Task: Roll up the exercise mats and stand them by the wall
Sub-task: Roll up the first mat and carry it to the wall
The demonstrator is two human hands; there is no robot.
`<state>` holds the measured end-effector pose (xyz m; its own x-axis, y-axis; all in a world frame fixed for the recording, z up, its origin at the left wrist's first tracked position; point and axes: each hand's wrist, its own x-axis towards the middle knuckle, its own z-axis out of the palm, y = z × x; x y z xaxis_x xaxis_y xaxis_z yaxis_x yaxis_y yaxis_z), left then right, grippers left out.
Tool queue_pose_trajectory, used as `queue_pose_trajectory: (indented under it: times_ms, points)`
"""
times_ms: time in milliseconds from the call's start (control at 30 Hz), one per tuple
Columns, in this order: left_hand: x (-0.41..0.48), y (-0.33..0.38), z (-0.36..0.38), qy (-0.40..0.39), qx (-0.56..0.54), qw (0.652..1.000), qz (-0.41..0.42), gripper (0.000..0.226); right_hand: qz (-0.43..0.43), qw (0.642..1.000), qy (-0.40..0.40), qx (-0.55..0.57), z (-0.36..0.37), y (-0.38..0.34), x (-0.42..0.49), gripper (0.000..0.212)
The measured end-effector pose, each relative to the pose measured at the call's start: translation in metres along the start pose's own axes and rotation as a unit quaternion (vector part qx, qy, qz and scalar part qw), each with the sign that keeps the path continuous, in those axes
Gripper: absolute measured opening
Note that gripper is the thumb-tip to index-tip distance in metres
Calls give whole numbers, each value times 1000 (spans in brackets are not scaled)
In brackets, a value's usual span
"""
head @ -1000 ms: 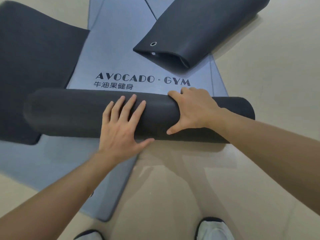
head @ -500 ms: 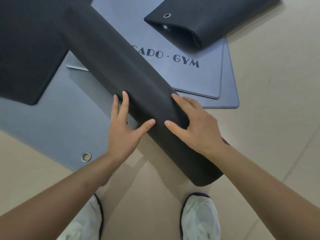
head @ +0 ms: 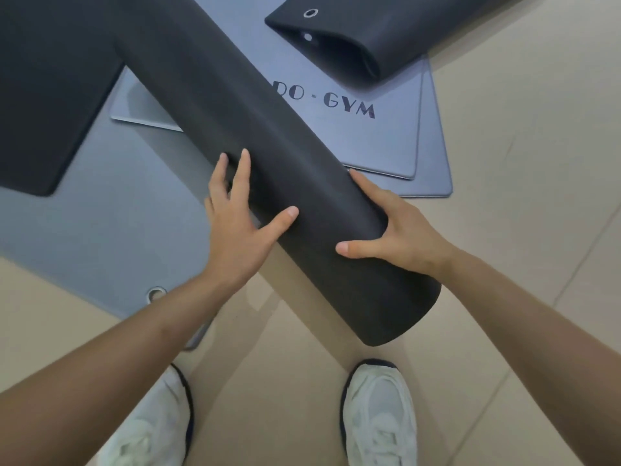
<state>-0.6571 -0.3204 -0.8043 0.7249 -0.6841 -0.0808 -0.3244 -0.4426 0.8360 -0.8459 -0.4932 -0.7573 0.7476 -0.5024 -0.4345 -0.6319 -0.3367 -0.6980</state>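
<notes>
Overlapping grey mats, rolled mat, beige tiles

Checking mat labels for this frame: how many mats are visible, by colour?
Dark grey foam mats: 3 (rolled dark grey mat, flat dark grey mat upper left, folded dark grey mat with eyelets)
Blue-grey flat mats: 3 (GYM-printed blue-grey mat, blue-grey mat beneath it, eyelet blue-grey mat lower left)
Total: 6
</notes>
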Motion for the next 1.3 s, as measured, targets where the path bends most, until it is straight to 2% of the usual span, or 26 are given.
queue_pose_trajectory:
  times_ms: [100,167,300,400,467,600,667,767,867,967,1100,1200,1300]
  points:
    - [-34,-5,3,-15,-114,991,-74,100,-10,999,28,-43,24,-7,-10,112]
    - [-64,1,13,-76,-227,963,-123,100,-19,995,47,-86,42,-14,-16,113]
    - [-89,2,17,-97,-287,940,-155,91,-10,988,74,-134,67,-27,-23,113]
    - [-89,2,8,-74,-280,944,-157,84,1,995,63,-80,72,-34,-25,113]
    - [-89,6,-2,-47,-250,955,-153,82,13,998,52,15,78,-36,-25,110]
    - [-82,9,-26,2,-30,991,-132,77,8,968,20,249,102,-31,-24,96]
    - [-83,7,-32,-7,17,995,-99,72,22,950,7,311,110,-24,-28,89]
    - [-88,-3,-32,-33,-13,997,-63,69,43,950,62,305,114,-7,-41,79]
    - [-91,-11,-25,-65,-29,997,-34,73,41,963,132,230,116,5,-60,74]
    - [-98,-11,-17,-61,-88,989,-105,86,-4,978,121,167,125,6,-77,92]
    - [-117,-20,-21,-100,-183,964,-165,86,-18,980,59,190,138,14,-89,114]
    - [-130,-21,-22,-155,-226,943,-188,92,-7,969,39,246,142,20,-94,120]
    - [-134,-20,-18,-168,-235,938,-191,88,8,964,52,260,143,17,-94,117]
